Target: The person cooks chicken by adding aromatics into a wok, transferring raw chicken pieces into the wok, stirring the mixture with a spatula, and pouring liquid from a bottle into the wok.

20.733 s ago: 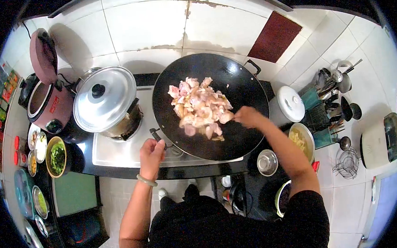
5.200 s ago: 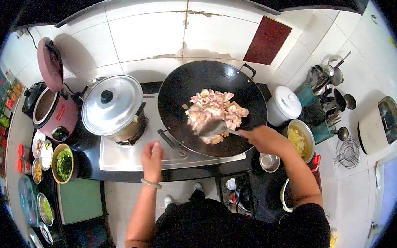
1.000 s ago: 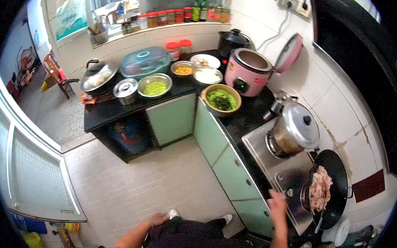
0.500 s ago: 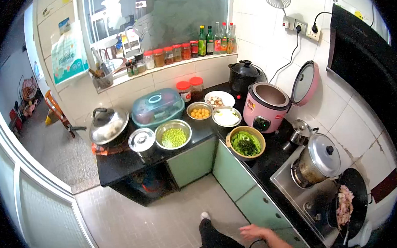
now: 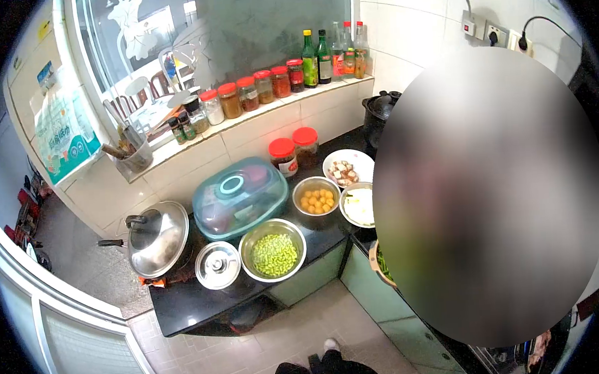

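Note:
Neither my left hand nor my right hand shows at this moment. A large grey blur hides the right side of the view. Left of the blur stand a steel bowl of green beans [image 5: 274,254], a steel bowl of round yellow-orange pieces [image 5: 316,201] and a bowl of white food [image 5: 361,205]. Behind them is a white plate [image 5: 360,158] with diced food. A tan basket [image 5: 378,263] of greens is partly covered by the blur. At the lower right edge, a little pinkish food [image 5: 540,350] shows in a dark wok.
A teal-lidded box [image 5: 241,203], a round steel lid [image 5: 217,266] and a lidded pan [image 5: 157,240] stand on the black counter [image 5: 184,308]. Spice jars [image 5: 248,93] and bottles [image 5: 308,59] line the window ledge. Below is the tiled floor [image 5: 281,354].
My view has turned left and come closer to the counter. The hand and forearm seen before at the bottom are gone from view. A blur now covers the rice cooker and stove area.

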The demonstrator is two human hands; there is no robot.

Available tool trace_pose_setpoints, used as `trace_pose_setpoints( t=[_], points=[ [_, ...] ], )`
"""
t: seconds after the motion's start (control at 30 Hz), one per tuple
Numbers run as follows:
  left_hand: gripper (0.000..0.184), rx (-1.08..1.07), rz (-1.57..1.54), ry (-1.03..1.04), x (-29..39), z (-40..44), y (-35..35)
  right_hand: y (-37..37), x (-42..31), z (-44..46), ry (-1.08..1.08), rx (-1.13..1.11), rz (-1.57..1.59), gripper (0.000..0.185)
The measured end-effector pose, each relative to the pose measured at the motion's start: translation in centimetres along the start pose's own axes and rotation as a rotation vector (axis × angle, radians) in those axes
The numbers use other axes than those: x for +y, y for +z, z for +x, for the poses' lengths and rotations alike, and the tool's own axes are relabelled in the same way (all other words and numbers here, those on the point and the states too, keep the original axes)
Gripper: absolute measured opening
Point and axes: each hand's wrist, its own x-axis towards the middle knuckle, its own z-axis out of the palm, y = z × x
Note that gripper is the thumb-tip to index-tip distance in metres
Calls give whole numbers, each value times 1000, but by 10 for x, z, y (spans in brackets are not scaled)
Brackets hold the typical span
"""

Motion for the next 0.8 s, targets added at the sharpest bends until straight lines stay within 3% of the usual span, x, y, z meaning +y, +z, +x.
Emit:
trace_pose_setpoints(
  t=[0.4, 0.67, 0.8],
  points=[
    [31, -123, 34, 102, 31, 63, -28, 52, -46, -14, -60, 135, 130, 56],
    [29, -121, 86, 172, 16, 47, -46, 77, 12, -31, -13, 133, 296, 63],
    [28, -129, 175, 154, -4, 16, -73, 103, 47, -55, 164, 133, 547, 67]
  ],
)
